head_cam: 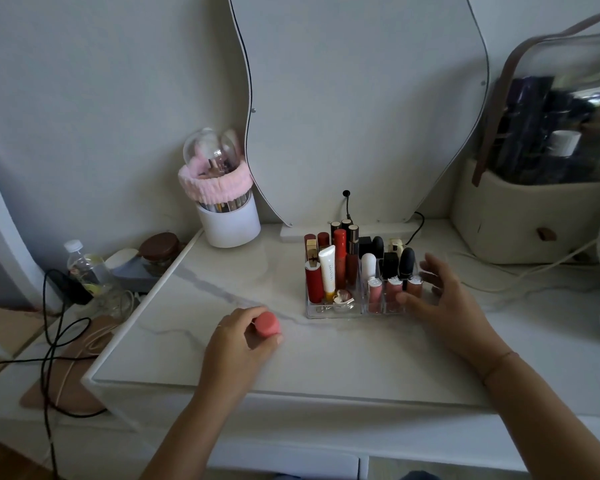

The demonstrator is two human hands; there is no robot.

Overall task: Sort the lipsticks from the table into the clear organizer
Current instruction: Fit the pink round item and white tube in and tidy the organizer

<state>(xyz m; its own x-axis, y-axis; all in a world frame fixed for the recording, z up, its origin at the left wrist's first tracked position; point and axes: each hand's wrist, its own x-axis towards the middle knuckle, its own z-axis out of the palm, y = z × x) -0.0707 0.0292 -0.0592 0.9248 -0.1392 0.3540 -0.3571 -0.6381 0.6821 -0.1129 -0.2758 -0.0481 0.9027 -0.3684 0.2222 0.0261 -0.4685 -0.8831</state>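
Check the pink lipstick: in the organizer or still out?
Out. The pink lipstick is held in the left hand above the table, left of the clear organizer.

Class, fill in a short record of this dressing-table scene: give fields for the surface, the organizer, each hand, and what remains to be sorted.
surface: white marbled table
organizer: clear organizer, nearly full of upright lipsticks
left hand: left hand grips a coral-pink lipstick above the table
right hand: right hand open, fingers spread at the organizer's right front
remaining: only the held lipstick is seen outside the organizer

coral lipstick (266, 324), grey-veined white table (326, 355)
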